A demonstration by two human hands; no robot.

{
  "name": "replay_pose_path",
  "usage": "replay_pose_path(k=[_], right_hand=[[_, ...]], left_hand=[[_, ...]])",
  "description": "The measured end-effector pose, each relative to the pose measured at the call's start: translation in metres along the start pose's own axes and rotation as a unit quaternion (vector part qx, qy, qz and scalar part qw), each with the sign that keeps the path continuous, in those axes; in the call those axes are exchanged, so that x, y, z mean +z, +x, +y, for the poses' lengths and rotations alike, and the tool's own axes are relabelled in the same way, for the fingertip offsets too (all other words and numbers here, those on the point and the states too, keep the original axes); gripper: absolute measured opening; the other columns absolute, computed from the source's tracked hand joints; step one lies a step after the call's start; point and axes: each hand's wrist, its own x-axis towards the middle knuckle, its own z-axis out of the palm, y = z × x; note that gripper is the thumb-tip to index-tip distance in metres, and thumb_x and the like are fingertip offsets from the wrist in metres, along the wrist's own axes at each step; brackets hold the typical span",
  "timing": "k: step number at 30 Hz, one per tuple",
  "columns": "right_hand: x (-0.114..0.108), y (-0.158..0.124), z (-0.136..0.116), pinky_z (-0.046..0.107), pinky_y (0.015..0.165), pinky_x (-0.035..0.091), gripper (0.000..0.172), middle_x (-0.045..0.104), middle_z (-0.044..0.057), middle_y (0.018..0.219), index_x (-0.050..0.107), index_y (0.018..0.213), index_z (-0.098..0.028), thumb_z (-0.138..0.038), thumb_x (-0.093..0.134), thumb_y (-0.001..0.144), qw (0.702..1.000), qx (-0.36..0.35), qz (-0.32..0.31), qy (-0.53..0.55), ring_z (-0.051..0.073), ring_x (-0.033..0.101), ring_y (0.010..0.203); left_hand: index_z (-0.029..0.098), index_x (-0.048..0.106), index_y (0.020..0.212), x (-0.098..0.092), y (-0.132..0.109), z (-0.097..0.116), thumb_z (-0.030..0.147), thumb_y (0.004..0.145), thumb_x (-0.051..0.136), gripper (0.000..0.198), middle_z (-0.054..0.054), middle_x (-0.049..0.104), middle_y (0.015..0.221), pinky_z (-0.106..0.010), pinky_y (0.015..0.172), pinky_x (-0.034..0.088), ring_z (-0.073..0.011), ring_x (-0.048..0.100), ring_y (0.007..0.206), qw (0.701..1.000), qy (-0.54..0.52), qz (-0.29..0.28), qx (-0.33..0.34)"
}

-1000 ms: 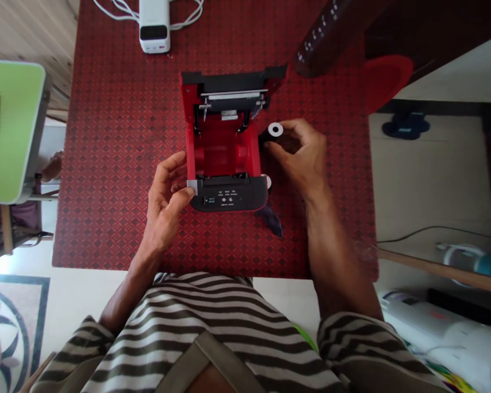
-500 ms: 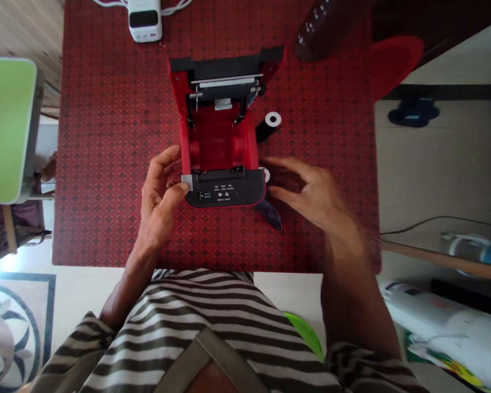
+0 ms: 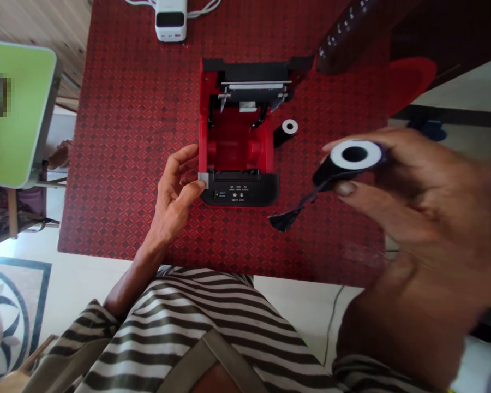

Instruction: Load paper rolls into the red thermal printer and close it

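Note:
A red and black printer stands on the table with its lid raised and its red inner bay uncovered. My left hand grips the printer's left front corner, thumb on the grey patch and fingers along the side. Raised to the right of the printer, my right hand holds a black roll with a white ring-shaped end, pinched between thumb and fingers. A loose dark strip trails from this roll toward the lower left. Another black roll rests against the printer's right side.
The table has a red patterned cover. A white device with cables is at its back left, a dark bottle at the back right. A green-topped table is at the left, with a person's hand near it.
My right hand has lifted the roll from beside the printer's front right corner, up and to the right, with its strip hanging. My left hand stays on the printer. The view has shifted.

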Motion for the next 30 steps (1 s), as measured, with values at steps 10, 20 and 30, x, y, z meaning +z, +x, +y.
replay_pose_path(k=[10,20,30], right_hand=[[0.065,0.081,-0.06,0.062,0.115,0.074,0.022,0.089,0.012,0.118,0.086,0.127,-0.029,-0.019,0.068,0.12,0.966,-0.196,-0.105,-0.129,0.043,0.086,0.129],[0.099,0.094,-0.053,0.055,0.098,0.074,0.026,0.09,0.012,0.106,0.083,0.108,-0.033,-0.019,0.063,0.117,0.963,-0.177,-0.08,-0.186,0.039,0.087,0.11],[0.112,0.103,-0.047,0.05,0.087,0.071,0.019,0.09,0.01,0.099,0.082,0.103,-0.031,-0.021,0.072,0.115,0.961,-0.171,-0.08,-0.202,0.035,0.086,0.094]], left_hand=[[0.037,0.07,0.174,-0.001,-0.002,0.001,0.066,0.117,0.091,0.067,-0.011,0.083,0.174,-0.06,0.131,0.072,-0.041,0.082,0.161,0.999,-0.01,-0.039,0.003],[0.04,0.069,0.177,0.002,-0.006,-0.008,0.071,0.12,0.088,0.068,-0.011,0.081,0.172,-0.057,0.128,0.072,-0.0375,0.08,0.156,0.999,-0.001,-0.033,0.027],[0.039,0.067,0.179,0.002,-0.006,-0.007,0.066,0.122,0.084,0.065,-0.011,0.08,0.173,-0.053,0.126,0.073,-0.0348,0.082,0.152,0.998,0.017,-0.035,0.039]])
